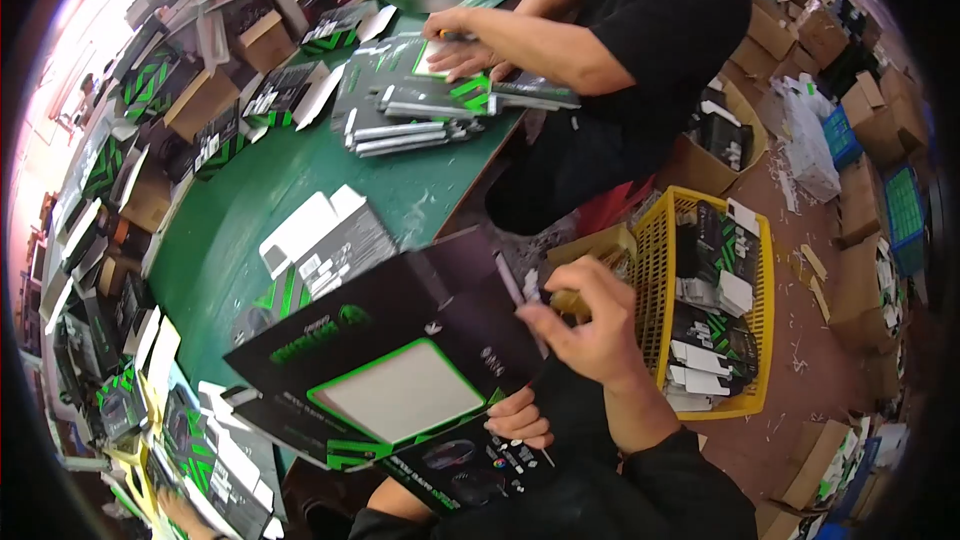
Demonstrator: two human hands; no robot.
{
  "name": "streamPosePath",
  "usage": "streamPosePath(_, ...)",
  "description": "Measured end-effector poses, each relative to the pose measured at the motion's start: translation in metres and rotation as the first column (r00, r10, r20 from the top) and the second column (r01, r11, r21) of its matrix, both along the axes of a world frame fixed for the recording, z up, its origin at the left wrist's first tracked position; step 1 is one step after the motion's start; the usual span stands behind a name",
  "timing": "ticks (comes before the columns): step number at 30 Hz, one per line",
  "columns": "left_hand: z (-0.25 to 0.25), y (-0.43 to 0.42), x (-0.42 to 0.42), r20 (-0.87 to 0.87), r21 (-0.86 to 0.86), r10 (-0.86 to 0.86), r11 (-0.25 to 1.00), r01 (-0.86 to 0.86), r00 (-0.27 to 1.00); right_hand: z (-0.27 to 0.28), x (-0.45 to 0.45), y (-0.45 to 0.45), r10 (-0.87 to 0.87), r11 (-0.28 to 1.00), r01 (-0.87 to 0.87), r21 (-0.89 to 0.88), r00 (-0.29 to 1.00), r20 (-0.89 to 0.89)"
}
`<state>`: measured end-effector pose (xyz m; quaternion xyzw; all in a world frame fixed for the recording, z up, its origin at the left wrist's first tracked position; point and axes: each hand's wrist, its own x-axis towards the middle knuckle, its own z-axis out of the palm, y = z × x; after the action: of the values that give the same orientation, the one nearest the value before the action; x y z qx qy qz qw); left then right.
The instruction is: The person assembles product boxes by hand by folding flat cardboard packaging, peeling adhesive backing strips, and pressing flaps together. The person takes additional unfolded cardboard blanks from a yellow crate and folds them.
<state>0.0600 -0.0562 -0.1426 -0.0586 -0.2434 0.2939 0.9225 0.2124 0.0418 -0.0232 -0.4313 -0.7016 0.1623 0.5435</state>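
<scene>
My left hand [520, 422] wraps its fingers over the lower edge of a black printed cardboard box [300, 340], which looks flat and unfolded, with green lettering and a green-bordered pale panel. My right hand [600, 325] is raised at the box's right edge, thumb and fingers curled together around a small yellow-brown object [570, 304] that I cannot make out. Beside its thumb, a narrow pale strip [508, 278] runs along that edge. Behind the box, more printed cardboard [345, 245] with white flaps lies on the green table [225, 225].
Across the table, a co-worker's hands [460, 52] rest on stacked flat boxes [410, 130]. A yellow basket [762, 340] of printed boxes stands on the floor to my right. Printed boxes [285, 90] line the table's far left edge. Another person's hand [180, 512] shows at lower left.
</scene>
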Motion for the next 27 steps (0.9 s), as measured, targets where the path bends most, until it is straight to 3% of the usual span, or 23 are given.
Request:
streamPosePath(1, -0.008, 0.003, 0.002, 0.045, 0.070, -0.008, 0.998, 0.005, 0.999, -0.002, 0.008, 0.002, 0.033, 0.998, -0.036, 0.049, 0.997, 0.074)
streamPosePath(4, -0.031, 0.010, 0.010, 0.185, 0.234, -0.069, 0.972, 0.024, 0.980, -0.002, 0.020, 0.004, 0.134, 0.986, -0.138, 0.097, 0.990, 0.049)
streamPosePath(6, -0.032, 0.008, 0.011, 0.198, 0.208, -0.082, 0.977, 0.040, 0.977, -0.002, 0.023, 0.005, 0.181, 0.975, -0.184, 0.128, 0.983, 0.033)
streamPosePath(11, -0.025, -0.004, 0.012, 0.201, 0.121, -0.055, 0.992, 0.031, 0.978, 0.007, 0.018, 0.004, 0.020, 0.909, -0.095, 0.406, 0.982, 0.187)
streamPosePath(13, -0.026, -0.002, 0.012, 0.231, 0.117, -0.047, 0.993, 0.021, 0.972, 0.009, 0.017, -0.002, 0.055, 0.886, -0.146, 0.440, 0.975, 0.214)
streamPosePath(14, -0.028, 0.005, 0.015, 0.273, 0.139, -0.047, 0.990, 0.009, 0.961, 0.011, 0.016, -0.006, 0.069, 0.874, -0.169, 0.456, 0.971, 0.228)
streamPosePath(16, -0.030, 0.038, 0.015, 0.414, 0.353, -0.117, 0.935, -0.041, 0.903, 0.012, 0.015, -0.020, 0.143, 0.833, -0.294, 0.468, 0.933, 0.330)
streamPosePath(17, -0.025, 0.044, 0.022, 0.568, 0.309, -0.030, 0.934, -0.179, 0.823, 0.009, 0.013, -0.029, 0.136, 0.833, -0.292, 0.471, 0.932, 0.337)
streamPosePath(19, -0.015, 0.059, 0.001, 0.534, 0.345, 0.123, 0.872, -0.349, 0.836, 0.004, 0.006, -0.037, 0.101, 0.872, -0.214, 0.440, 0.959, 0.264)
streamPosePath(20, -0.007, 0.073, -0.043, 0.353, 0.460, 0.218, 0.806, -0.371, 0.910, -0.001, 0.004, -0.036, 0.077, 0.904, -0.147, 0.400, 0.980, 0.185)
streamPosePath(21, 0.012, 0.062, -0.082, 0.036, 0.447, 0.386, 0.819, -0.360, 0.922, -0.008, 0.002, -0.035, 0.054, 0.931, -0.088, 0.355, 0.993, 0.103)
streamPosePath(22, 0.037, 0.049, -0.116, -0.287, 0.435, 0.507, 0.825, -0.361, 0.813, -0.021, 0.004, -0.033, -0.027, 0.977, -0.003, 0.214, 0.990, 0.137)
streamPosePath(24, 0.080, 0.056, -0.147, -0.387, 0.523, 0.575, 0.781, -0.342, 0.721, -0.059, 0.002, -0.025, -0.097, 0.994, 0.110, -0.011, 0.920, 0.381)
streamPosePath(26, 0.094, 0.092, -0.180, -0.288, 0.739, 0.516, 0.655, -0.155, 0.806, -0.079, 0.003, -0.029, -0.085, 0.965, 0.193, -0.180, 0.874, 0.478)
streamPosePath(27, 0.091, 0.104, -0.210, -0.326, 0.784, 0.574, 0.608, -0.124, 0.751, -0.079, 0.002, -0.031, -0.067, 0.937, 0.233, -0.261, 0.850, 0.522)
